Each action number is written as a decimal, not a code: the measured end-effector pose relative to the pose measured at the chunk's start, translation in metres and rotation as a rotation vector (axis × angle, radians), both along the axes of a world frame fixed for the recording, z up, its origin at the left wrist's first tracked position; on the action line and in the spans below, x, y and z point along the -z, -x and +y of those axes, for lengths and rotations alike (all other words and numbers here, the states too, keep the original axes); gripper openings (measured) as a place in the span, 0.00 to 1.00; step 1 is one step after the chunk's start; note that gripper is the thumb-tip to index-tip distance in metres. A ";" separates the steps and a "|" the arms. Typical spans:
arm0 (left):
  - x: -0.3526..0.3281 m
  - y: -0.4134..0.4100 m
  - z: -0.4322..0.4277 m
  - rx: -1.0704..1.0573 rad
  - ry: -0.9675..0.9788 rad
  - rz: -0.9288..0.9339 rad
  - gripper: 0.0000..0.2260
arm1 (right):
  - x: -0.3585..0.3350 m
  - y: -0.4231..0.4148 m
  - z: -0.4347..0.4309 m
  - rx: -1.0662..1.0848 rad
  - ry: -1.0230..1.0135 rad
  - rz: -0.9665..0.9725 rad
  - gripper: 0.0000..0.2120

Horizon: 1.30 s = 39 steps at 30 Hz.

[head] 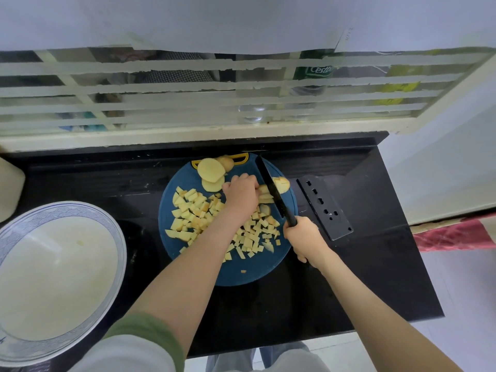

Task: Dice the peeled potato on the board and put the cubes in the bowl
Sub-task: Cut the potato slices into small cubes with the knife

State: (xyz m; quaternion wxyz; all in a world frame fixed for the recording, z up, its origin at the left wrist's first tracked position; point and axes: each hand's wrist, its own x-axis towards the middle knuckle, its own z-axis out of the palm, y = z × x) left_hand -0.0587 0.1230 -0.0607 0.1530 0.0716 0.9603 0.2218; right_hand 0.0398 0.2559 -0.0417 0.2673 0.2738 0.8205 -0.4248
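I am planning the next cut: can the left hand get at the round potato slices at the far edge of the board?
Probably yes. The round slices lie just beyond the left hand, with nothing between, but it must first release the potato piece it holds.

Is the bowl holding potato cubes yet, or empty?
Almost empty: the bowl shows a bare white inside but for one small yellow scrap; the cubes lie on the board.

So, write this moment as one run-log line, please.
dicing | left hand holds potato | right hand grips knife | cubes on board | bowl nearly empty
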 end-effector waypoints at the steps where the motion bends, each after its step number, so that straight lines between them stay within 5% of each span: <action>1: -0.001 0.000 0.001 -0.004 -0.001 -0.004 0.09 | -0.002 0.001 0.002 -0.037 -0.035 0.002 0.09; 7: -0.001 -0.003 0.001 0.031 -0.018 -0.013 0.08 | 0.002 0.012 -0.003 -0.049 -0.115 -0.033 0.08; 17: 0.000 -0.012 -0.003 -0.111 -0.101 -0.029 0.13 | -0.003 0.002 0.002 0.122 0.044 0.080 0.09; 22: -0.007 -0.013 -0.023 0.203 0.047 0.013 0.22 | -0.011 -0.006 0.017 0.064 0.028 0.075 0.07; 39: -0.001 -0.018 -0.005 0.110 0.093 0.151 0.13 | -0.001 -0.006 -0.001 -0.019 0.005 0.029 0.10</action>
